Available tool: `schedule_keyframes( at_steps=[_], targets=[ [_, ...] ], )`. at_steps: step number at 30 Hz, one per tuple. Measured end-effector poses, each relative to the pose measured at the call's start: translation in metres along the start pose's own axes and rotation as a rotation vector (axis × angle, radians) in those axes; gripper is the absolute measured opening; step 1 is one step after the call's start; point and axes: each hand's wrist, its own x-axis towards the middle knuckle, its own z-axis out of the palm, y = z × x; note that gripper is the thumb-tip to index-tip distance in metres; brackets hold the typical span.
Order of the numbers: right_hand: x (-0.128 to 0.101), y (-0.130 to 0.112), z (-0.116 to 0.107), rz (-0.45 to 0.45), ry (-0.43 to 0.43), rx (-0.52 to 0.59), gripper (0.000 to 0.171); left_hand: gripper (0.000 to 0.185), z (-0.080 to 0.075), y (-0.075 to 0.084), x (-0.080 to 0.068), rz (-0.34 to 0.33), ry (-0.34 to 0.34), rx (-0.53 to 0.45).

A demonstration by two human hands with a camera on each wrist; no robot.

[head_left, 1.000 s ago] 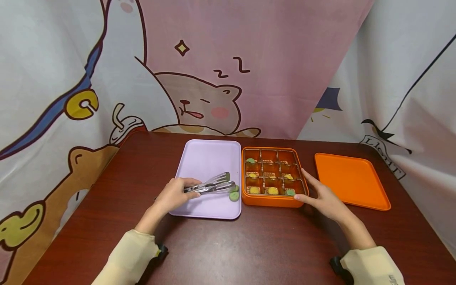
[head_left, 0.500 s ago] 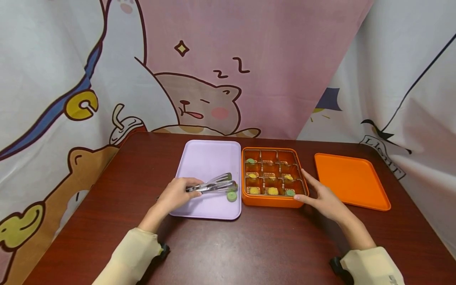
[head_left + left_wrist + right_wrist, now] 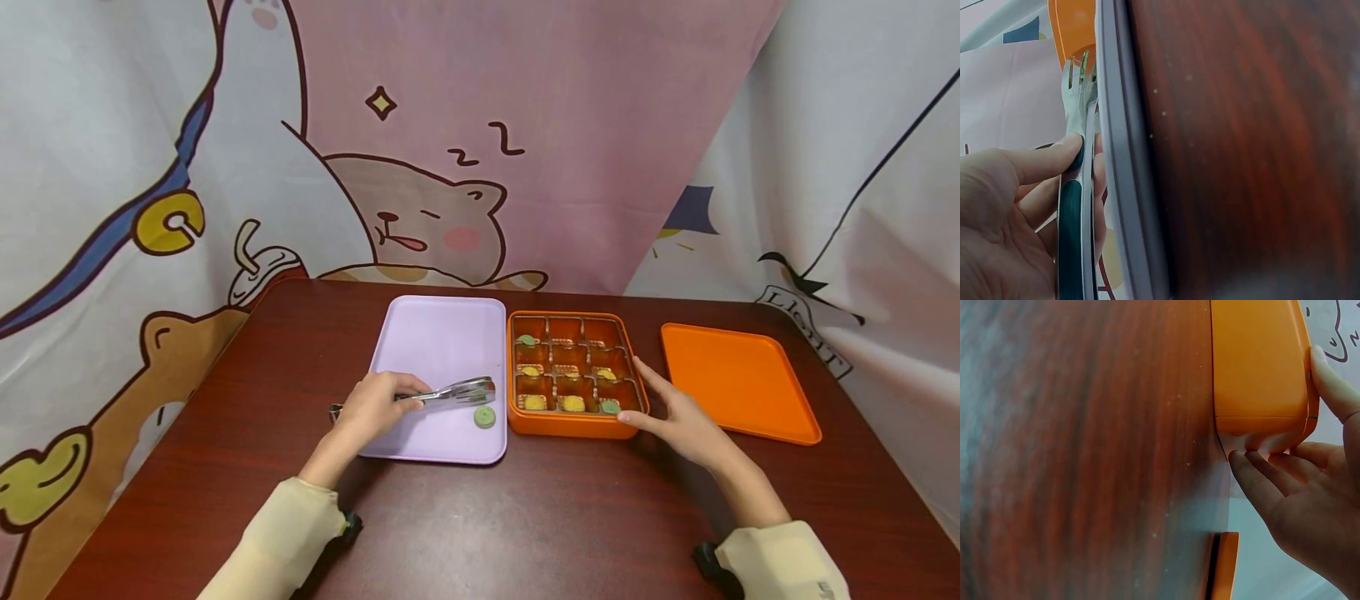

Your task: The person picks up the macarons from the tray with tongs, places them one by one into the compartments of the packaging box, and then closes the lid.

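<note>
My left hand [image 3: 375,407] grips metal serving tongs [image 3: 459,389] with dark green handle grips over the lilac tray [image 3: 442,333]. The tongs' slotted ends are squeezed together, and bits of green show between them in the left wrist view. Just in front of the tips a round, cookie-like green disc [image 3: 484,417] lies on the tray. My right hand [image 3: 678,421] holds the near right corner of the orange box [image 3: 570,425], thumb at the rim and fingers against its right side. Yellow and green pieces sit in several compartments of the box's clear insert.
An orange lid [image 3: 738,379] lies to the right of the box on the dark wooden table [image 3: 480,525]. The tray stands close against the box's left side. A patterned curtain [image 3: 570,150] hangs behind the table.
The tongs' ends have come together over a green disc beside the one still lying on the tray. That other disc has shifted slightly left. My right hand keeps its place on the box.
</note>
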Motion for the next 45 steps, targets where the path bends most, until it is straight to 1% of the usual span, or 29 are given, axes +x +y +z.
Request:
schedule_keyframes(
  at_steps=[10, 15, 21, 28, 32, 36, 40, 45],
  targets=[
    [0.001, 0.002, 0.0, -0.007, 0.006, -0.01, 0.09, 0.018, -0.007, 0.001, 0.003, 0.018, 0.046, -0.045],
    [0.0, 0.002, 0.0, -0.007, 0.007, -0.006, 0.09, 0.018, -0.012, 0.003, 0.006, 0.016, 0.063, -0.068],
    [0.001, 0.001, 0.0, -0.012, 0.007, 0.0, 0.09, 0.018, -0.015, 0.007, 0.012, 0.03, 0.085, -0.087],
    [0.001, 0.002, -0.001, -0.016, 0.009, -0.004, 0.09, 0.018, -0.016, 0.015, 0.023, 0.042, 0.098, -0.098],
    [0.001, 0.003, 0.0, -0.015, 0.013, -0.014, 0.089, 0.018, -0.015, 0.02, 0.03, 0.052, 0.092, -0.108],
    [0.0, 0.003, 0.001, -0.011, 0.014, -0.01, 0.09, 0.018, -0.015, 0.027, 0.037, 0.066, 0.084, -0.118],
    [0.0, 0.001, 0.001, -0.004, 0.013, -0.004, 0.09, 0.019, -0.014, 0.034, 0.044, 0.089, 0.095, -0.111],
    [0.0, 0.002, 0.002, -0.012, 0.014, -0.004, 0.09, 0.019, -0.011, 0.043, 0.054, 0.093, 0.095, -0.12]
  ],
)
